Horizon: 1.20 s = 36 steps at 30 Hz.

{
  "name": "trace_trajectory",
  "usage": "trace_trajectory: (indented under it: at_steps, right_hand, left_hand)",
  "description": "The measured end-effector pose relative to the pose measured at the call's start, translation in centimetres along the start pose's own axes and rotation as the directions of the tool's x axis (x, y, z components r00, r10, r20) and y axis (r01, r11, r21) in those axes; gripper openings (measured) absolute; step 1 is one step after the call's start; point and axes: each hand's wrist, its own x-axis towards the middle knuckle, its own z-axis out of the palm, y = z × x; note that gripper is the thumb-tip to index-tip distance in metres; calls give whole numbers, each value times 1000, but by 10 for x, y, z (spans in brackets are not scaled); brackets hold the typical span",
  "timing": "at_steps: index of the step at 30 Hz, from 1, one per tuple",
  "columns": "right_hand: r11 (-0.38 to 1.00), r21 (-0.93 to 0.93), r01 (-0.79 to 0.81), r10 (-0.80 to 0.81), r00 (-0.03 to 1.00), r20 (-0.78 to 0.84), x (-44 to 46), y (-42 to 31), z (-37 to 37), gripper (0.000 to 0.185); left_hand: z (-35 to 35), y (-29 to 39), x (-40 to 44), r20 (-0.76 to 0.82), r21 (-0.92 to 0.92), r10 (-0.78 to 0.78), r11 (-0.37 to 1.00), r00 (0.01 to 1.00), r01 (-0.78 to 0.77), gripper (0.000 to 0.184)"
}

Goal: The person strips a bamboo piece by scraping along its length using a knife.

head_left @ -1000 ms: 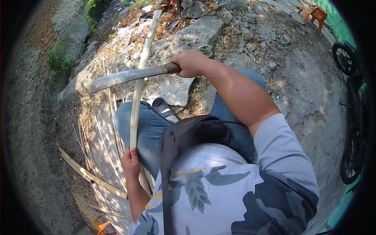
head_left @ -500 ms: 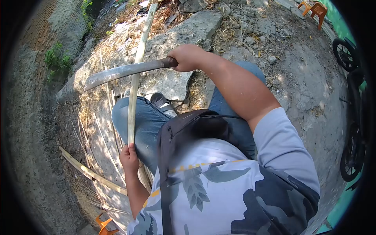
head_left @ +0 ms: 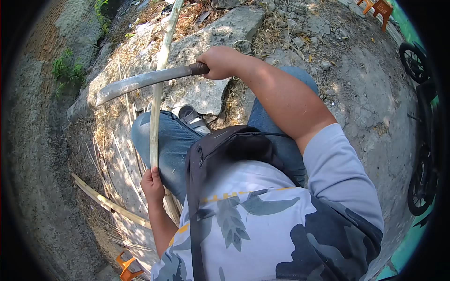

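Observation:
A long machete (head_left: 143, 80) with a curved grey blade lies across a pale strip of split wood or bamboo (head_left: 155, 119). My right hand (head_left: 219, 62) is wrapped round the machete's dark handle, and the blade points left. Near my left knee, my left hand (head_left: 153, 184) grips the lower end of the strip, thumb on top. The strip runs up past the blade to the top edge of the view. Whether the blade touches it or hovers just above cannot be told.
A curved pale strip (head_left: 110, 204) and several thin slivers (head_left: 123, 161) lie on the ground at the left. A flat stone slab (head_left: 201, 96) is beyond my shoe (head_left: 191, 117). Orange stools (head_left: 382, 12) stand at the top right, a motorbike (head_left: 423, 140) at the right edge.
The machete and my right hand have moved a little up and left in view. My left hand and the strip have also shifted slightly up and left. Both grips are kept.

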Motion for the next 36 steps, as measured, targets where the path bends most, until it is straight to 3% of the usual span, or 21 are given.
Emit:
trace_trajectory:
  at_steps: [11,14,17,22,26,27,32,36]
  right_hand:
    - [1000,18,-6,6,1000,-2,-7,-9,-10,22]
    - [992,-108,69,-80,992,-96,-12,-20,-19,24]
    - [957,-273,98,-111,993,-30,-12,-30,-27,21]
    - [972,-134,-191,187,981,-47,0,-6,-28,25]
    - [988,-93,-120,120,993,-12,-7,-17,-24,27]
    - [997,-74,-25,22,999,-47,-10,-20,-16,21]
    - [941,-297,163,-153,987,57,-5,-42,-2,19]
    - [995,-103,-4,4,1000,7,1,-19,-14,21]
  left_hand:
    - [1,-2,0,-5,15,4,1000,1000,-4,55]
    - [6,-2,-1,-20,-65,-10,998,1000,9,55]
    - [9,2,-2,-58,-35,31,999,998,-33,55]
    - [1,10,-5,-48,79,8,997,999,-4,58]
    - [5,13,-4,-57,82,32,996,998,-27,59]
    - [5,12,-3,-54,90,23,996,998,-18,60]
    - [2,15,-6,-46,147,11,989,999,-4,59]
    - [3,4,-7,-55,74,61,996,997,-57,62]
